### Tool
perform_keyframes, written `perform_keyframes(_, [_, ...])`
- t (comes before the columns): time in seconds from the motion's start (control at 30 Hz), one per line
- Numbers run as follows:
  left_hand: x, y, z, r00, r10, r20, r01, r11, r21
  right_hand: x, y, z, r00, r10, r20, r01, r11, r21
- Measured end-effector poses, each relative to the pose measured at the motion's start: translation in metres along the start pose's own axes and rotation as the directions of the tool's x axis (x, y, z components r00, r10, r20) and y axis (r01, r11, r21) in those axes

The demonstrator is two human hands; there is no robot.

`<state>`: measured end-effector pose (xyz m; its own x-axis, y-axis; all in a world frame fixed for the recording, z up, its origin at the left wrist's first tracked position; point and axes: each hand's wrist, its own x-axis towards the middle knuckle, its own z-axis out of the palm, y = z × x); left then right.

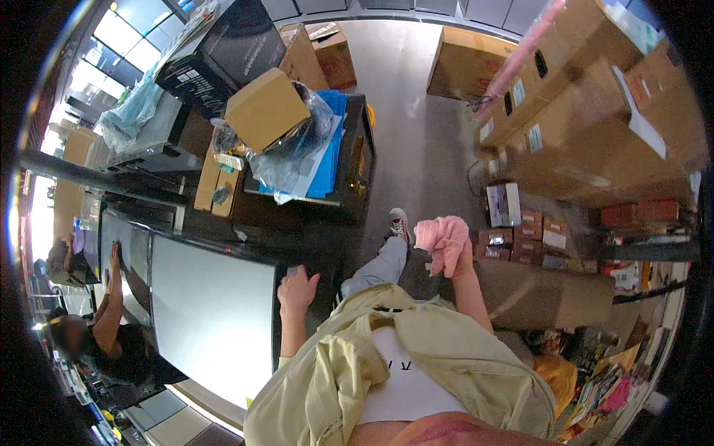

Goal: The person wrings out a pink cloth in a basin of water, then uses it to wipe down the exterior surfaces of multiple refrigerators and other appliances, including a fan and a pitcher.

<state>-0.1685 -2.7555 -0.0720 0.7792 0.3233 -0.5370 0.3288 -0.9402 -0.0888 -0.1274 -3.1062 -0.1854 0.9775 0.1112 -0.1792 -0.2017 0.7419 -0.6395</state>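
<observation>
My right hand [466,262] grips a bunched pink cloth [445,241], which covers most of its fingers. It is held out over the floor in front of me. My left hand [297,290] is beside the right edge of a large white glossy panel [212,308] with a dark frame. Its thumb sticks out and the other fingers curl around a small whitish, see-through piece [296,270] that I cannot make out. Both forearms come up from a pale green jacket.
At the left, another person [123,349] lays their hands on a dark panel. Ahead stands a dark cart [361,160] bearing blue sheets [335,160], clear plastic and a cardboard box [266,110]. Large cartons [573,126] are stacked at the right, with small brown boxes [528,227] below. Grey floor [401,97] runs between.
</observation>
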Motion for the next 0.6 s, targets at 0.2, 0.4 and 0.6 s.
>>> perform_keyframes(0.2, [0.113,0.124,-0.054,0.928,0.372,0.037,-0.359,0.915,-0.183,0.125,-0.086,0.021,0.999,0.021,-0.041,-0.018,0.998,0.053])
perform_keyframes(0.4, [0.178,0.238,-0.183,0.578,0.759,-0.3,-0.696,0.267,-0.666,0.239,-0.154,-0.022,0.977,-0.191,0.099,0.199,0.977,-0.08])
perform_keyframes(0.6, [0.199,0.324,-0.345,0.22,0.716,-0.662,-0.422,-0.542,-0.727,0.327,-0.186,-0.073,0.982,-0.144,-0.118,0.144,0.99,-0.011])
